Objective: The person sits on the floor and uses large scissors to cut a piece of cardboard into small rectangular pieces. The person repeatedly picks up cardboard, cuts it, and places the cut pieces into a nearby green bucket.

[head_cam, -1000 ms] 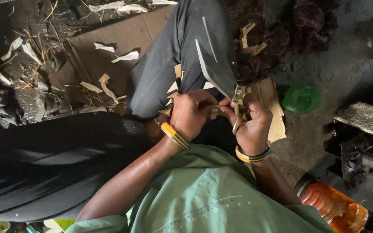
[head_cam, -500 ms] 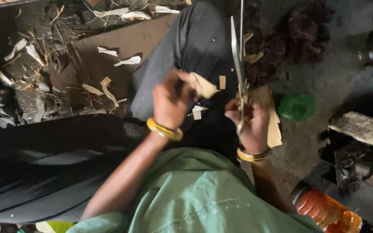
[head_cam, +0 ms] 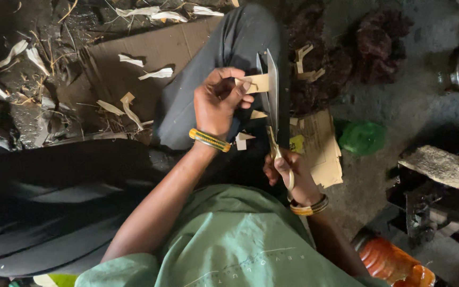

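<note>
The fingers (head_cam: 228, 85) of the left hand (head_cam: 216, 103) are pinched shut on a small flat strip (head_cam: 255, 83) of pale, stiff stuff, maybe dry leaf or thin card; the light is too dim to be sure. The hand holds the strip up at about 12 o'clock from the body, so its edge sits right against the blades. The right hand (head_cam: 288, 170) is curled closed around the pale handles of big scissors (head_cam: 272, 101). The long, shiny, pointed blades stick straight up toward 12 o'clock and look almost closed, just beside the strip. Holding the strip high keeps it flat and easy to cut.

Both wrists wear yellow bangles (head_cam: 210, 140). Under the hands is a bent knee in smooth grey trousers (head_cam: 208, 69). Small cut bits (head_cam: 243, 139) lie on the lap.

At 10 o'clock a flat brown cardboard sheet (head_cam: 134, 48) lies on the floor with curly pale scraps (head_cam: 155, 73) on it. At 3 o'clock is a crinkly green bag (head_cam: 362, 137). At 1 o'clock sit dark, rough clumps (head_cam: 378, 37). At 5 o'clock is an orange plastic bottle (head_cam: 394, 263). The shirt (head_cam: 240, 250) is soft and green.
</note>
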{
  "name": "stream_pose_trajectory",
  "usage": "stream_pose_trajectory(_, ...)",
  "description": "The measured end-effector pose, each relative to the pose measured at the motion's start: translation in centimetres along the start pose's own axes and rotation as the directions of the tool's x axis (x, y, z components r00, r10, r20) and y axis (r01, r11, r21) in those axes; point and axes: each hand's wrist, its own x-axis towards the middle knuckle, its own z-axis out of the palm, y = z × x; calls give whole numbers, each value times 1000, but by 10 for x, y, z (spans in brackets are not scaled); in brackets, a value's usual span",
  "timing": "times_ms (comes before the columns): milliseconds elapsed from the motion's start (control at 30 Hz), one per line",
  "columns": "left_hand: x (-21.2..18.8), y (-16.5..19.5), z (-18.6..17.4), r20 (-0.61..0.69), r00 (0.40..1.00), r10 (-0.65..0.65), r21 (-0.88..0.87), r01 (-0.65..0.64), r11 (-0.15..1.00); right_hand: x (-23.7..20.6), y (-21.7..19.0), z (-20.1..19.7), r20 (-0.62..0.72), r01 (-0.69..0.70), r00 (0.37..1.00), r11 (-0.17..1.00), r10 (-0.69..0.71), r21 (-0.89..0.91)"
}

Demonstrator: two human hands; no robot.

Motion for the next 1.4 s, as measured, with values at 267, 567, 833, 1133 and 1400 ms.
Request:
stream_pose_trajectory(267,-12,17,16,5,999,-40,205,38,978,7,-7,6,-22,29,999,996,-31,-82)
stream_pose_trajectory(567,-13,25,15,40,999,-20,241,9,971,7,-8,7,-48,19,999,990,-26,-140)
stream_pose_trajectory(833,-6,20,12,26,998,-51,223,44,974,15,-8,22,-231,-112,971,978,69,-178)
stream_pose_trajectory(1133,-27,15,16,-14,998,-53,247,55,967,11,-15,15,-111,28,992,972,-55,-233)
stream_pose_trajectory(1400,-18,3,-8,119,988,-99,-83,109,991,18,-2,14,-218,145,951,939,-220,-312)
